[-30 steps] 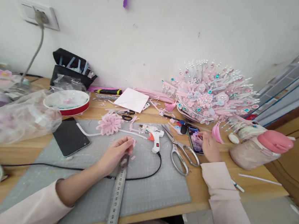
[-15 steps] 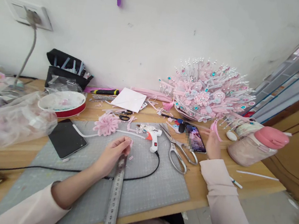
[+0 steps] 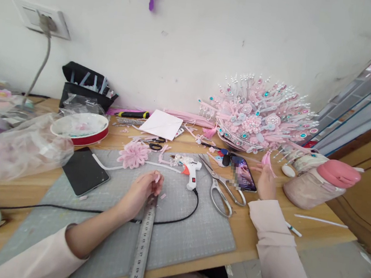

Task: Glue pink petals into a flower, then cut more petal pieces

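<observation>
My left hand point(image 3: 140, 192) rests on the grey cutting mat point(image 3: 194, 235) with its fingers curled round a small pink piece, just above the end of a steel ruler point(image 3: 142, 246). Beside a lit phone point(image 3: 244, 174) on the wooden table lies my right hand point(image 3: 266, 181), fingers stretched towards a pink petal piece point(image 3: 267, 158). A white glue gun point(image 3: 192, 172) and large scissors point(image 3: 220, 184) lie between my hands. A pink flower point(image 3: 134, 154) on a white stem sits at the mat's far edge.
A big pink beaded headdress point(image 3: 259, 116) stands against the wall. A pink-lidded bottle point(image 3: 318, 184) lies at the right. A dark tablet point(image 3: 85, 172), a red-rimmed tin point(image 3: 80, 127), a plastic bag point(image 3: 18, 148) and a black pouch point(image 3: 86, 84) fill the left. The glue gun's black cable point(image 3: 62, 207) crosses the mat.
My right hand has slid off the phone screen to its right side. My left hand has stayed put on the mat.
</observation>
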The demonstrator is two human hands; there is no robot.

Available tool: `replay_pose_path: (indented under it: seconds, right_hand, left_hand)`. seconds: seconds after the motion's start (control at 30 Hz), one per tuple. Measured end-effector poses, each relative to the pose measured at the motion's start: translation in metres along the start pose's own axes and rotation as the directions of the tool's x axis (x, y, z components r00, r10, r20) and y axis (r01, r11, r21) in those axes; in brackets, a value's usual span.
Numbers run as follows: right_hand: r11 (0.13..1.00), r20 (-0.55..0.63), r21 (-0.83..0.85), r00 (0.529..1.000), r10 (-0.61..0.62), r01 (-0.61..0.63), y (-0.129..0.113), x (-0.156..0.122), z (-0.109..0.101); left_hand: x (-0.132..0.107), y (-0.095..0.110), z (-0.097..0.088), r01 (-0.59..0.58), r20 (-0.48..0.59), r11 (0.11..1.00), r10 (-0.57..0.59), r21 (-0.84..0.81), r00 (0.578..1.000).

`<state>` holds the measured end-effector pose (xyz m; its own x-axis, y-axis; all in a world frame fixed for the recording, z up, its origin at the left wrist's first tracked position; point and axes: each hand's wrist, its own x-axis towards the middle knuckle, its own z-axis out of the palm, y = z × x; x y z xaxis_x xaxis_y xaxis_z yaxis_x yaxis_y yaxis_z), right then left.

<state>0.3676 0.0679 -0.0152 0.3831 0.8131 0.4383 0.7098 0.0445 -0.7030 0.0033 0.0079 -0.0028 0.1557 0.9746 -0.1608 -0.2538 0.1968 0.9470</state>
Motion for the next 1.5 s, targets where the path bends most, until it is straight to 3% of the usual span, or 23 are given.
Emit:
replay_pose_path:
  seconds: [0.57,1.17,1.5]
  right_hand:
    - [0.991,0.056,-0.015,0.990,0.131,-0.131,-0.011,-0.006,-0.003]
    - [0.991,0.067,-0.033,0.989,0.133,-0.131,-0.012,-0.007,-0.003]
    - [0.991,0.057,-0.036,0.990,0.127,-0.126,-0.015,-0.009,-0.004]
  left_hand:
    - [-0.002,0.000,-0.001,0.009,0.023,0.995,-0.011,0.100,1.000]
    - [-0.003,0.000,-0.001,-0.025,0.080,1.000,0.024,0.002,0.997]
    - [-0.002,0.001,0.001,-0.005,0.037,0.999,0.003,0.036,0.999]
